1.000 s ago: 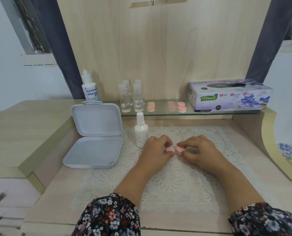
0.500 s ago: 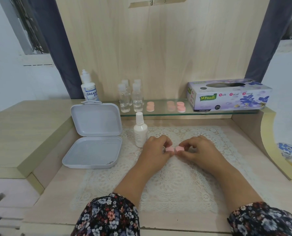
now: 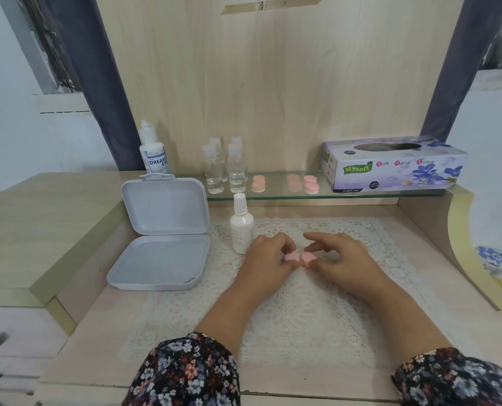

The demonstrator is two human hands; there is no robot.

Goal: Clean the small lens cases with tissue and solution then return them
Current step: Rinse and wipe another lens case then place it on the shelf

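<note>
We are looking down at the table (image 3: 419, 288), and both hands are working at the middle of the lace mat (image 3: 302, 317). Our left hand (image 3: 268, 259) is pinching one pink case (image 3: 291, 257) at its fingertips, and our right hand (image 3: 339, 257) is pinching a second case (image 3: 307, 257) just beside it, the two pieces almost touching, low over the mat. Whether these are two cases or two halves of one, we cannot tell.

We are judging this as early going. No tissue is showing in either hand or on the mat, and the tissue box (image 3: 393, 165) is sitting untouched on the glass shelf (image 3: 273, 194). The white bottle (image 3: 241, 230) is standing capped just left of our left hand. More pink cases (image 3: 258, 183) are waiting on the shelf near the clear bottles (image 3: 226, 168). The grey box (image 3: 159, 259) is lying open at the left. So we are still facing the wetting, the wiping and the return to the shelf.
</note>
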